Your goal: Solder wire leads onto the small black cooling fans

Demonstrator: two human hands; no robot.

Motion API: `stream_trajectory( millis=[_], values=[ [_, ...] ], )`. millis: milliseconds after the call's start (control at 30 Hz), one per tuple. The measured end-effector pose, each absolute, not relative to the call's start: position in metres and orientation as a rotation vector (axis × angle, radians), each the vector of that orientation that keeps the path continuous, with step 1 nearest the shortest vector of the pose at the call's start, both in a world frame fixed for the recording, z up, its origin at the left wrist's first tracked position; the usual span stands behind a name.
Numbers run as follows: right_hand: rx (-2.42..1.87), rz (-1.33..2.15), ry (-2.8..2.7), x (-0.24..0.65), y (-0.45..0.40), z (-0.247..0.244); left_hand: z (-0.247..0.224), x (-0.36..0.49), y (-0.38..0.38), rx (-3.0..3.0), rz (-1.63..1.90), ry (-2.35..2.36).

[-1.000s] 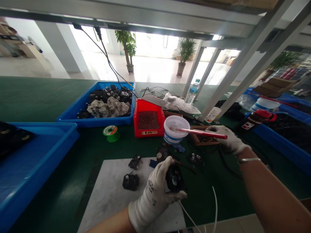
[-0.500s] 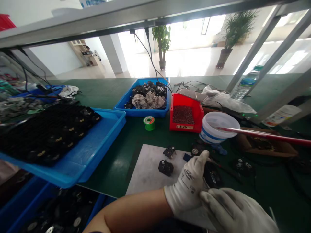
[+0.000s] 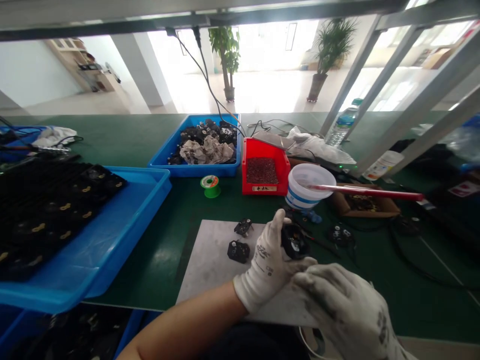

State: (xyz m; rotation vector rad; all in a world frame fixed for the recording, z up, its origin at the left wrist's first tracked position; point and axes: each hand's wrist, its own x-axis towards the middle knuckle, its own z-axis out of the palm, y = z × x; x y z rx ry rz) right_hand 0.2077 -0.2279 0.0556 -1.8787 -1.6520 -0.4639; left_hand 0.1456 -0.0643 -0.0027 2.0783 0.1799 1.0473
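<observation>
My left hand (image 3: 265, 262), in a white work glove, is closed around a black plastic housing (image 3: 294, 242) whose hollow inside faces me. Gloved as well, my right hand (image 3: 343, 300) has its fingers pressed together at the left fingertips, just below the housing. Whatever lies between those fingers is hidden. Two small black mechanisms, one farther back (image 3: 243, 227) and one nearer (image 3: 238, 251), rest on a pale grey mat (image 3: 198, 270) left of my hands.
A white tub (image 3: 305, 200) with a red-handled tool (image 3: 367, 191) across it stands behind my hands, beside a red bin (image 3: 266, 190) of small parts. A solder spool (image 3: 211, 187), a blue tray (image 3: 161, 185) of black parts and a cardboard box (image 3: 378, 207) surround the mat.
The view has turned right, so the bench contents sit farther left. In my left hand the black housing has come up and shows its hollow side more. My right hand stays close against the left.
</observation>
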Motion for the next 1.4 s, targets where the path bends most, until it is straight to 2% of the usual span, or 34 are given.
stream_trajectory(
  millis=[200,467,1100,1300,1400],
  values=[
    [-1.783,-0.18,-1.125,0.23,-0.227,0.056,0.011,0.138,-0.068,2.193,1.129,0.18],
    [-1.874,-0.284,-1.193,0.233,-0.213,0.056,0.012,0.137,-0.072,2.327,1.33,0.093],
    [-1.889,-0.562,-1.471,0.228,-0.215,0.067,0.014,0.135,-0.072,2.277,1.346,0.104],
    [-1.885,-0.466,-1.504,0.23,-0.221,0.071,0.015,0.133,-0.072,2.283,1.344,0.012],
    [-1.871,-0.429,-1.287,0.23,-0.225,0.065,0.015,0.133,-0.071,2.215,1.31,0.004]
  ],
)
